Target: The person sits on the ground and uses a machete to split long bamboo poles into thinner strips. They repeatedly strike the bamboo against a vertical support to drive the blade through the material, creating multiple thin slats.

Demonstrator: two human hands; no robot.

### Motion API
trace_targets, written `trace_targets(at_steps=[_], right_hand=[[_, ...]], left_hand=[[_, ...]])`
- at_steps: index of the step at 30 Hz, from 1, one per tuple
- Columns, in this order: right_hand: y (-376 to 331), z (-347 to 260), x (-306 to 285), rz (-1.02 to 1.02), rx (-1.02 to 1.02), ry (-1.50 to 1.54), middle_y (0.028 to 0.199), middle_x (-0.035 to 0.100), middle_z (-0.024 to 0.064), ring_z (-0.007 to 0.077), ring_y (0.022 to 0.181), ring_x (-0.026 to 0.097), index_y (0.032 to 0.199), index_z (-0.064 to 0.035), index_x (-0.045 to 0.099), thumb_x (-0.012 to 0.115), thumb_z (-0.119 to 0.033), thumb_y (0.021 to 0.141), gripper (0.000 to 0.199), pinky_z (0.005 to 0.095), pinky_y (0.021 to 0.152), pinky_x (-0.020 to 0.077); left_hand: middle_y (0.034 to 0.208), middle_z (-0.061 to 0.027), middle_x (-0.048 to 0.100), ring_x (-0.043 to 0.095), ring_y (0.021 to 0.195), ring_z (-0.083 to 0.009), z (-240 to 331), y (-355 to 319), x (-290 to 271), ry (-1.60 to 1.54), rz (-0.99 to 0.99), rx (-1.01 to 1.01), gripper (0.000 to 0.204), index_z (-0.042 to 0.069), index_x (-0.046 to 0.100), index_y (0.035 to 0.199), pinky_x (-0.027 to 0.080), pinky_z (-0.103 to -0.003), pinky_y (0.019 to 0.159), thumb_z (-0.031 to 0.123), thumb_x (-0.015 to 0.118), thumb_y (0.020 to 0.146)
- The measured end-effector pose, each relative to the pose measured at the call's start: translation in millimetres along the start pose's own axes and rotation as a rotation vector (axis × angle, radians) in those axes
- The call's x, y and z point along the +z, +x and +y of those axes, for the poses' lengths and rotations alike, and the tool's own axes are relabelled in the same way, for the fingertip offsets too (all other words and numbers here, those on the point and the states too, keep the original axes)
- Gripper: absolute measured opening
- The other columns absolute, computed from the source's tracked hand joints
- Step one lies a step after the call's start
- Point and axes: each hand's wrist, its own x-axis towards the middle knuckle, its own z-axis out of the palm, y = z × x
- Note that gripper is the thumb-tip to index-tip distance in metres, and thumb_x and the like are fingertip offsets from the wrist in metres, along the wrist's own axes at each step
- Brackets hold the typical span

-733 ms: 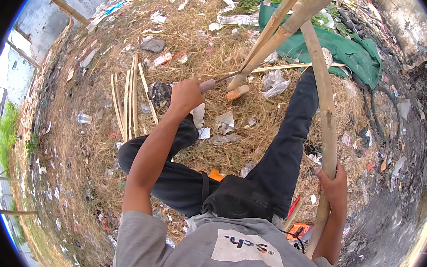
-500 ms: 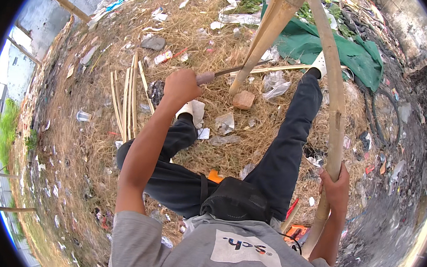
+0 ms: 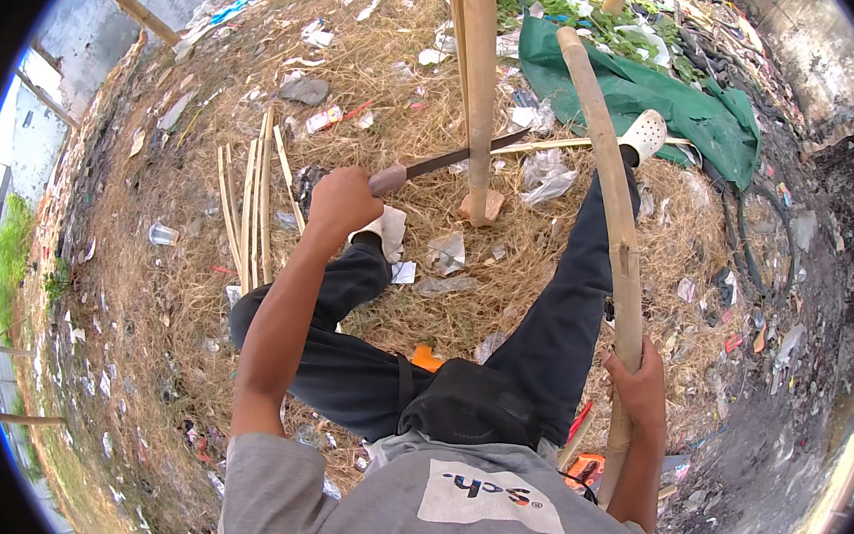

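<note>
My left hand (image 3: 347, 203) is closed around the handle of a long-bladed knife (image 3: 437, 162), its dark blade pointing to the far right. The blade crosses a split bamboo pole (image 3: 479, 90), passing behind its thicker part, with the tip showing on the right. A thin strip runs up the pole's left side; I cannot tell how deep the blade sits. The pole's lower end is by a reddish brick (image 3: 493, 208). My right hand (image 3: 641, 382) grips a second, curved bamboo pole (image 3: 613, 201), which slants away over my right leg.
Several split bamboo strips (image 3: 256, 203) lie left of my left foot. A green tarp (image 3: 650, 104) lies beyond my right shoe (image 3: 645, 136). Dry grass and litter cover the ground. A dark hose (image 3: 750, 237) curls on the right, near a stained wall (image 3: 814, 67).
The split pole has swung more upright, its lower end now over the brick. My left hand and knife have come slightly nearer and left. The curved pole and my right hand have shifted left.
</note>
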Motion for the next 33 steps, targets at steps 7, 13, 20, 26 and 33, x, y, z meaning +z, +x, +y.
trace_targets(at_steps=[7, 13, 20, 26, 33], right_hand=[[0, 17, 11, 0.032, -0.065, -0.090, 0.080, 0.062, 0.0093, 0.0151, 0.057, 0.059, 0.115, 0.0034, 0.056, 0.073, -0.017, 0.082, 0.043, 0.0311, 0.052, 0.0476], [-4, 12, 20, -0.052, -0.008, -0.088, 0.081, 0.063, 0.0120, 0.0168, 0.059, 0.062, 0.117, 0.0040, 0.055, 0.075, -0.020, 0.081, 0.047, 0.0326, 0.052, 0.0493], [-8, 5, 25, -0.050, -0.001, -0.110, 0.080, 0.063, 0.0131, 0.0179, 0.059, 0.063, 0.115, 0.0038, 0.056, 0.075, -0.021, 0.081, 0.046, 0.0327, 0.053, 0.0491], [-6, 7, 18, -0.031, 0.106, -0.084, 0.079, 0.063, 0.0129, 0.0191, 0.058, 0.062, 0.112, 0.0034, 0.057, 0.074, -0.022, 0.081, 0.043, 0.0343, 0.056, 0.0497], [9, -28, 9, -0.039, 0.026, -0.093, 0.079, 0.061, 0.0088, 0.0135, 0.058, 0.058, 0.110, 0.0022, 0.056, 0.073, -0.022, 0.084, 0.039, 0.0296, 0.052, 0.0463]], left_hand=[[0.079, -0.0192, 0.070, 0.069, 0.076, -0.0381, -14, -13, 34, 0.016, 0.010, 0.020, 0.024, 0.003, 0.074, 0.085, 0.055, -0.047, 0.073, 0.018, 0.067, 0.067], [0.082, -0.0206, 0.071, 0.070, 0.078, -0.0374, -12, 50, 34, -0.022, 0.112, -0.078, 0.026, 0.003, 0.074, 0.088, 0.055, -0.047, 0.072, 0.019, 0.067, 0.069], [0.081, -0.0214, 0.070, 0.069, 0.077, -0.0388, -18, 62, 27, -0.103, 0.112, -0.114, 0.024, 0.002, 0.073, 0.086, 0.054, -0.047, 0.072, 0.018, 0.066, 0.070], [0.080, -0.0203, 0.070, 0.068, 0.077, -0.0395, -13, 2, 32, -0.025, 0.057, -0.020, 0.022, 0.003, 0.072, 0.084, 0.054, -0.049, 0.072, 0.019, 0.067, 0.071], [0.078, -0.0209, 0.070, 0.069, 0.074, -0.0365, -19, 1, 71, -0.033, 0.015, 0.033, 0.022, -0.001, 0.071, 0.084, 0.056, -0.045, 0.070, 0.017, 0.068, 0.071]])
